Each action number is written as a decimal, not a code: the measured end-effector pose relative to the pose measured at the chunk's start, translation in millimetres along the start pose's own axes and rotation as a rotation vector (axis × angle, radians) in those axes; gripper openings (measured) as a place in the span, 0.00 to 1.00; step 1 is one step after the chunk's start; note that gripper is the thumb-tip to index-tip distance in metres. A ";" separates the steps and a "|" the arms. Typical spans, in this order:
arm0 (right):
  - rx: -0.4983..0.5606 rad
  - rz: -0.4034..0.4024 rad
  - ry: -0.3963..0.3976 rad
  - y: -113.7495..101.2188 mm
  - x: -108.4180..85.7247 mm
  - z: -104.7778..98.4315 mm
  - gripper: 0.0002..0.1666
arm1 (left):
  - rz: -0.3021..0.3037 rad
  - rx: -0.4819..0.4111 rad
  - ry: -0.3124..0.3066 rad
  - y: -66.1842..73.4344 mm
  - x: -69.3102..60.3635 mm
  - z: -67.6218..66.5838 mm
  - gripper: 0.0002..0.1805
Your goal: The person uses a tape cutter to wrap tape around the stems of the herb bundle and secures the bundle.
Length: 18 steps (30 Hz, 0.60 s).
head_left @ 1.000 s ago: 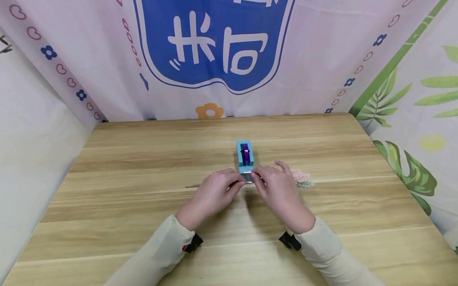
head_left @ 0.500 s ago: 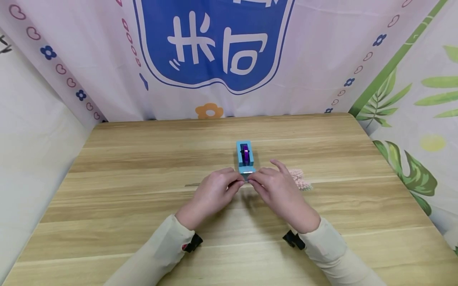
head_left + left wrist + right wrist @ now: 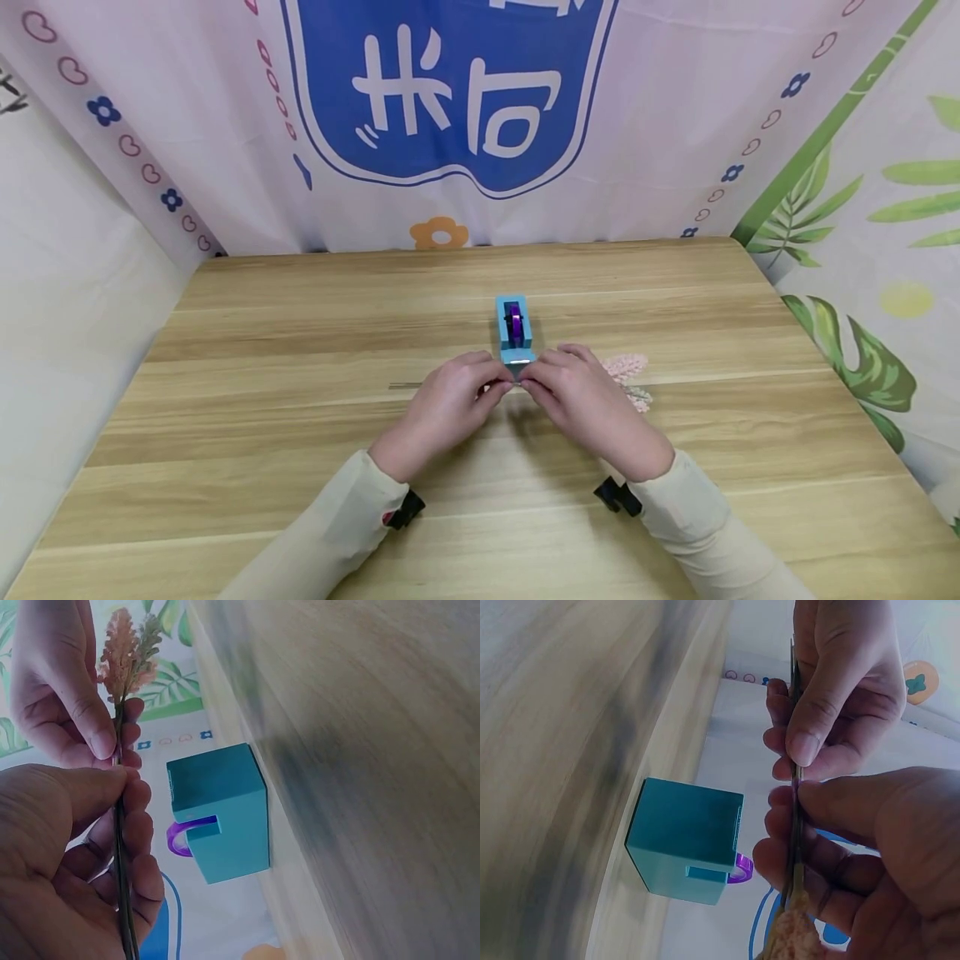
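A small bunch of artificial flowers (image 3: 626, 367), with pink and grey-green heads, lies crosswise between both hands. My left hand (image 3: 453, 396) pinches its thin dark stems (image 3: 122, 862) between thumb and fingers. Right beside it, nearer the heads, my right hand (image 3: 581, 396) pinches the same stems, the two thumbs almost touching. In the right wrist view, a faint purple tint shows on the stems between the thumbs; whether it is tape cannot be told. Just beyond the fingertips stands a blue tape dispenser (image 3: 236, 847), holding a roll of purple tape (image 3: 516, 325).
The wooden table (image 3: 300, 325) runs back to a printed curtain (image 3: 645, 167). Leaf-patterned cloth (image 3: 900, 292) hangs on the right and white cloth (image 3: 67, 292) on the left. A black wrist mount (image 3: 405, 510) sits under each forearm.
My right hand has left the dispenser's front edge and come down onto the stems beside my left hand. The flower heads have turned, and the right little finger has lowered. My left hand has barely moved.
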State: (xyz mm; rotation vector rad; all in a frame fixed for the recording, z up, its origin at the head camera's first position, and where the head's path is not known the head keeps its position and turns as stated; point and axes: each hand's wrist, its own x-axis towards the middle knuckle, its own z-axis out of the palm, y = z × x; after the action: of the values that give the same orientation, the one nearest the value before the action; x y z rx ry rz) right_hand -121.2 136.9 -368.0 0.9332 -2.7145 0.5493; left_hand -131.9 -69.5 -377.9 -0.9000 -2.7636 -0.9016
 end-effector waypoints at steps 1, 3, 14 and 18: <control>0.000 -0.002 -0.002 0.1 0.1 0.0 0.05 | -0.005 -0.004 -0.005 0.3 0.1 -0.3 0.04; -0.004 -0.004 -0.002 0.2 0.2 0.0 0.05 | -0.020 -0.010 -0.027 1.0 0.7 -1.1 0.04; 0.022 0.003 -0.067 -1.0 3.1 -4.1 0.03 | 0.028 0.023 -0.058 2.3 2.4 -2.4 0.06; 0.064 -0.012 -0.090 0.4 4.9 -7.2 0.03 | 0.055 0.031 -0.044 1.9 1.8 -1.9 0.06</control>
State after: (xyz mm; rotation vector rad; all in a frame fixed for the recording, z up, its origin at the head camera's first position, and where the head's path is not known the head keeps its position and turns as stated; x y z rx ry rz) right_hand -124.7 137.5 -360.1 1.0133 -2.7833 0.6094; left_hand -132.5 -68.4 -374.8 -0.9968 -2.7660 -0.8383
